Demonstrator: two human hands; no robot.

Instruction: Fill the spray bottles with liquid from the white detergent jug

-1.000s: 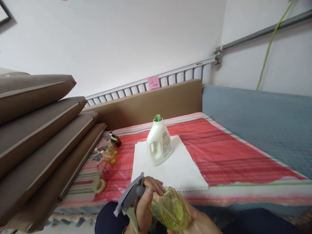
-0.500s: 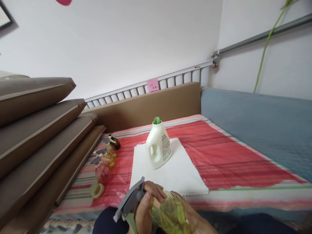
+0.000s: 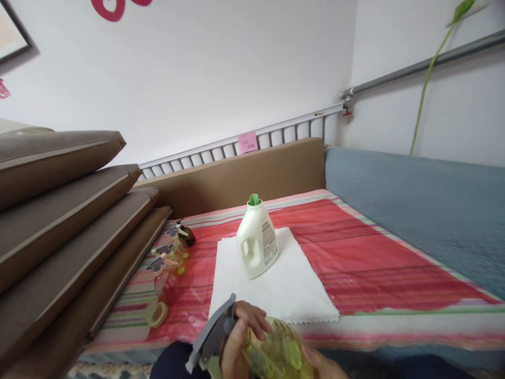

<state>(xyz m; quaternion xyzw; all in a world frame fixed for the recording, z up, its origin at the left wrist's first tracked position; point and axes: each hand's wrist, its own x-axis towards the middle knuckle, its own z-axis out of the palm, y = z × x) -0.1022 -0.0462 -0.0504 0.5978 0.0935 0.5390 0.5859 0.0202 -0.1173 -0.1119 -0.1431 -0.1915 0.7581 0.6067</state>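
A spray bottle (image 3: pixel 279 348) with a clear yellow body and a grey trigger head (image 3: pixel 215 331) lies tilted sideways at the bottom of the view. My left hand (image 3: pixel 241 337) is closed round its neck, just behind the trigger. Around the bottle's lower end my right hand (image 3: pixel 321 364) is wrapped, partly cut off by the frame edge. Beyond them a white detergent jug (image 3: pixel 250 239) with a green spout in its open mouth stands upright on a white cloth (image 3: pixel 298 295).
Several other spray bottles (image 3: pixel 165 276) line the left side, with a dark pump bottle (image 3: pixel 187 236) behind and a pale yellow round piece (image 3: pixel 158 315) in front. Stacked brown cushions (image 3: pixel 79 237) rise at left. Red striped sheeting (image 3: pixel 355 252) covers the surface; blue padding (image 3: pixel 414 200) is at right.
The whole scene sits slightly lower in view, as the camera has tilted up a little. Both hands keep their hold on the spray bottle, and the jug stays put.
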